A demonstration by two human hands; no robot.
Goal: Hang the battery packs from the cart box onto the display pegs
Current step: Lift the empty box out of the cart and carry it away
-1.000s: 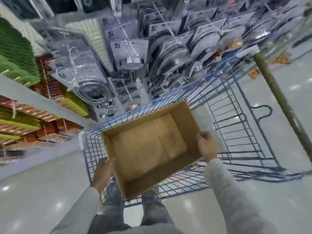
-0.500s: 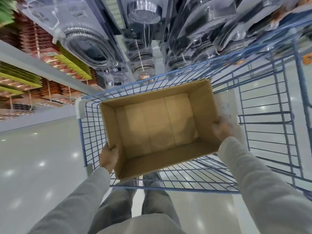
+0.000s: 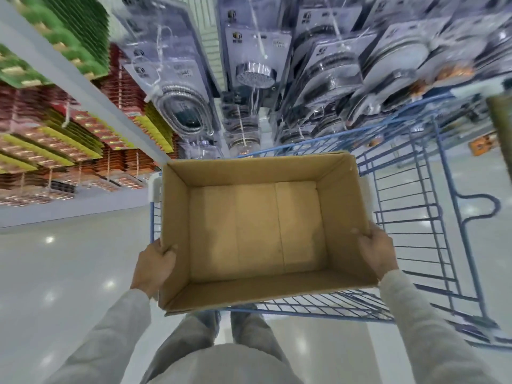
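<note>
So, both hands are clamped on a brown open-topped cardboard box (image 3: 257, 234), which sits right between them with its opening facing up at the camera. The left hand (image 3: 155, 268) grips the near left corner, thumb hooked over the rim and the rest of it wrapped against the outside wall. The right hand (image 3: 376, 252) does the same on the right wall near the close corner, thumb on the rim. Inside you just see the bare cardboard floor with its flap seams. Under the box and stretching out past the right hand is a blue wire shopping cart (image 3: 410, 217); can't tell whether the box is resting on the wire or being held just above it. Straight ahead of the hands, hanging display stuff: a clear pack with a chrome shower head (image 3: 256, 73) and another with a coiled metal hose (image 3: 184, 112). Off beyond the left hand are shelves of red and yellow-green carded packs (image 3: 69, 134), too blurry for me to say what's in them. Glossy pale floor (image 3: 69, 259) below, grey sleeves (image 3: 116, 328) on both arms.
</note>
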